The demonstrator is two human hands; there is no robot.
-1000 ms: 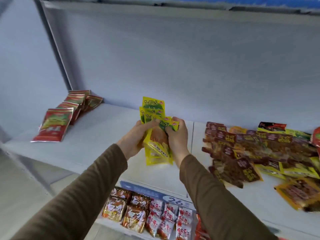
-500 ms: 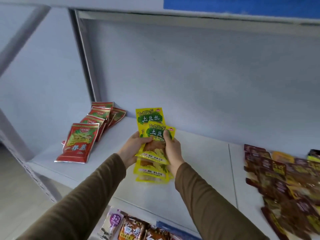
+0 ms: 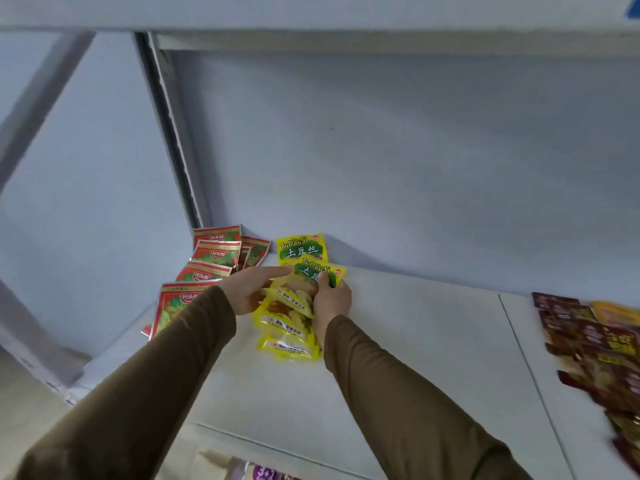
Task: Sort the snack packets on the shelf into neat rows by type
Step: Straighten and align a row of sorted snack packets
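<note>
Bright yellow packets (image 3: 290, 320) here, each topped with a green panel carrying yellow lettering, and pale yellow strips showing through the clear fronts, held between two hands in olive-brown sleeves (image 3: 388, 382). To the left, red packets (image 3: 204, 268) with silver edges, a green picture in the middle and a red oval logo with white writing. Far right, dark maroon-brown packets (image 3: 588, 344) with gold-yellow print, an orange-yellow one (image 3: 620, 311) among them, all on a plain pale grey-white shelf (image 3: 433, 341) with a pale blue-grey back wall (image 3: 415, 168).
</note>
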